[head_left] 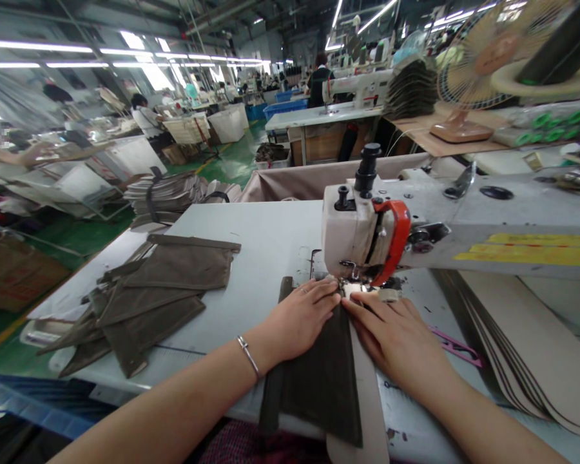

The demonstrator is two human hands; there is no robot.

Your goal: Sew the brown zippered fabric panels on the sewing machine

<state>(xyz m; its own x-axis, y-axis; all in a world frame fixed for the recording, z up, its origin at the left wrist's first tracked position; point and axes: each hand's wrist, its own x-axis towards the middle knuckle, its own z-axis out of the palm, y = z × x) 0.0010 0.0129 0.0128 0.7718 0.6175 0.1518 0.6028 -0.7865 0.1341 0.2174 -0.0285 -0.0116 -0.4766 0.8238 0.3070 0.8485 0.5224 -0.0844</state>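
Observation:
A dark fabric piece (pixel 321 380) lies over a pale long piece (pixel 371 406) under the head of a sewing machine (pixel 348 225). My left hand (pixel 302 316) rests flat on the dark fabric, fingers stretched toward the needle area. On the other side, my right hand (pixel 396 328) lies with fingers extended beside the presser foot, over the pale piece's edge. Both hands' fingertips are close together at the foot. The needle itself is hard to make out.
Dark sewn pieces (pixel 169 277) lie piled at the left of the table (pixel 261 225). Pale panels (pixel 536 341) and pink snips (pixel 457 347) are at the right. A fan (pixel 493 58) stands behind; people work farther back.

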